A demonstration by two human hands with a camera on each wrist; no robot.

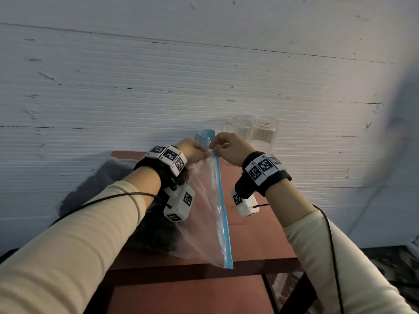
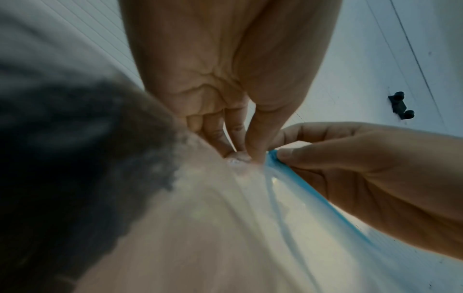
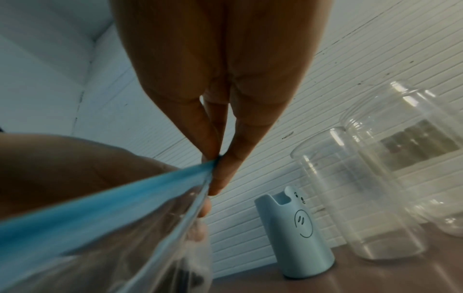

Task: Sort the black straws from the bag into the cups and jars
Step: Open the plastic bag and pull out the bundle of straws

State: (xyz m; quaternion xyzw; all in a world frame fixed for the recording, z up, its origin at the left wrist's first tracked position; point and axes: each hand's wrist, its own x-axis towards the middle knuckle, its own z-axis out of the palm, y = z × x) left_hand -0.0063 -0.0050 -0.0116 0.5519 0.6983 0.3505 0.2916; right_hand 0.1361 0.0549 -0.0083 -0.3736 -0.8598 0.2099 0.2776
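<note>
Both hands pinch the bag (image 1: 204, 214) at mid-frame: left hand (image 1: 192, 152) on clear film, right hand (image 1: 229, 148) on its blue strip; a dark mass, probably straws (image 1: 156, 234), fills it.

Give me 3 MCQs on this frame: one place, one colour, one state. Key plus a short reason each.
1. Where does the blue cup stand?
A. at the back of the table, by the wall
B. inside the bag
C. on the floor

2. What colour is the bag's seal strip?
A. red
B. blue
C. black

3. What are the hands doing?
A. both hang idle
B. one holds a jar
C. both pinch the bag's top

Key: A, it stands on the table next to the clear jars near the wall; B, the strip on the bag is blue; C, the left hand and right hand pinch the top corner.
</note>
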